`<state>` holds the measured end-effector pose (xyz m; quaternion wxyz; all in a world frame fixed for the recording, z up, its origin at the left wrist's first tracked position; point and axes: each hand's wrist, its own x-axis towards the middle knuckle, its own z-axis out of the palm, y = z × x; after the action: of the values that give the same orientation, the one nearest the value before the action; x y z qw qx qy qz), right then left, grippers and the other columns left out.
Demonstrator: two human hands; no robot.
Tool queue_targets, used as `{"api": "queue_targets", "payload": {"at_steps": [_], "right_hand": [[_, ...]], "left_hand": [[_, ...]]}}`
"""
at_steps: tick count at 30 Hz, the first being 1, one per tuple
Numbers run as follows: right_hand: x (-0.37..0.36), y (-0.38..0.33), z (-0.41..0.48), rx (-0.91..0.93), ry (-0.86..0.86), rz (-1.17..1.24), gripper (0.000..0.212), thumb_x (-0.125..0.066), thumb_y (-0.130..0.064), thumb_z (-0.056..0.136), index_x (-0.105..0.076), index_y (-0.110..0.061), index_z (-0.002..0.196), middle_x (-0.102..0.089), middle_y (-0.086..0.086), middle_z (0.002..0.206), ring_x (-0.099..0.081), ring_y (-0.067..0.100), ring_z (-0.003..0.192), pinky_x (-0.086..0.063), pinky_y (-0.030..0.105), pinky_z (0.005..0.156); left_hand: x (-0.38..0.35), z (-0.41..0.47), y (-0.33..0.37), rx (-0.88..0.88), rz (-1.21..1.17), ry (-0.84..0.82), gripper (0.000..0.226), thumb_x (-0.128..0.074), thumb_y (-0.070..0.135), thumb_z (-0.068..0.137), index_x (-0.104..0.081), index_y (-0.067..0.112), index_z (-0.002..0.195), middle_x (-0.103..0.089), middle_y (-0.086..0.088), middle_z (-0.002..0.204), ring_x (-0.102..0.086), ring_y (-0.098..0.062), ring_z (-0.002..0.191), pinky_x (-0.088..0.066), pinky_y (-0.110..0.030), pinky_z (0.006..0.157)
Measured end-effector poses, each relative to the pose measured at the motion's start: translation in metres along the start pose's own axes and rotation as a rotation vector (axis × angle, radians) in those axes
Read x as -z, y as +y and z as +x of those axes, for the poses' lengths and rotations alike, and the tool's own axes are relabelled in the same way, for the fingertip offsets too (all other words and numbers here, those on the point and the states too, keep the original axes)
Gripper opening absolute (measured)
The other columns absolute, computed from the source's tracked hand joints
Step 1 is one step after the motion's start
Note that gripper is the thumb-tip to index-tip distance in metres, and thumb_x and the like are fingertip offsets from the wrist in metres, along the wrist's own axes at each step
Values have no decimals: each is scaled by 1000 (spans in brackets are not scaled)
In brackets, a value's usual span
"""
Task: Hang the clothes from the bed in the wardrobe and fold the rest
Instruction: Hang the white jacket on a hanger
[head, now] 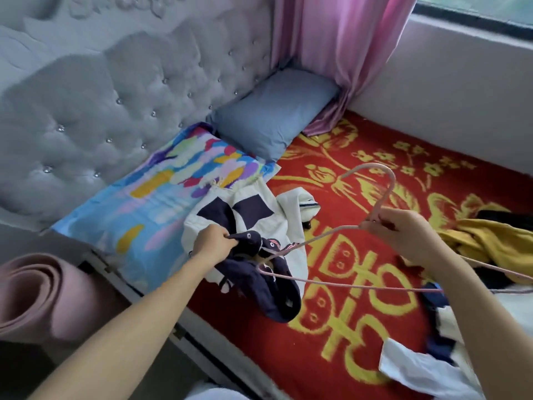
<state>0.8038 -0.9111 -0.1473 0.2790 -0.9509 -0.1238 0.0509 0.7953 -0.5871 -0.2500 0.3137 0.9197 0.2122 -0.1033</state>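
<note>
the left hand [215, 243], at 7 o'clock from the middle, has its fingers curled tight round a bunch of the navy-and-white garment [259, 215]. the garment lies on the red-and-gold bed cover [360, 313], overlapping the colourful pillow [173, 183]. the right hand [403, 235], at 4 o'clock, pinches the pink hanger [346, 284] just below its hook. the hanger's left corner touches the garment's navy part. a yellow garment [490, 241] lies crumpled near 3 o'clock.
</note>
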Motion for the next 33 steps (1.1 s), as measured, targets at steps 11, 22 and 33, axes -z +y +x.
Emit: {"api": "queue_targets", "payload": {"at_steps": [11,22,33], "right_hand": [[-38,-70,8,313,272,116,12,-64,-3,85,-64,-1,74,-57,-11,61,-49,-1,47,-33,8,46],[21,-83,0,95,725,923,30,-55,-37,81,-60,-12,66,-42,-10,47,-31,3,43,-26,19,41],[62,-105,-13,54,787,982,31,-57,-32,85,-67,-16,62,-44,-6,46,-33,4,41,-27,17,41]], "left_hand": [[79,-16,79,-458,-32,218,22,-61,15,84,-61,1,68,-54,-11,68,-52,-30,73,-28,-30,59],[149,-44,109,-1026,-331,486,75,-52,61,74,-45,22,137,-43,2,132,-29,-7,121,-24,-21,102],[100,-25,37,-1099,-354,442,94,-27,92,67,-1,47,145,-7,-16,153,-4,-24,143,2,-27,115]]}}
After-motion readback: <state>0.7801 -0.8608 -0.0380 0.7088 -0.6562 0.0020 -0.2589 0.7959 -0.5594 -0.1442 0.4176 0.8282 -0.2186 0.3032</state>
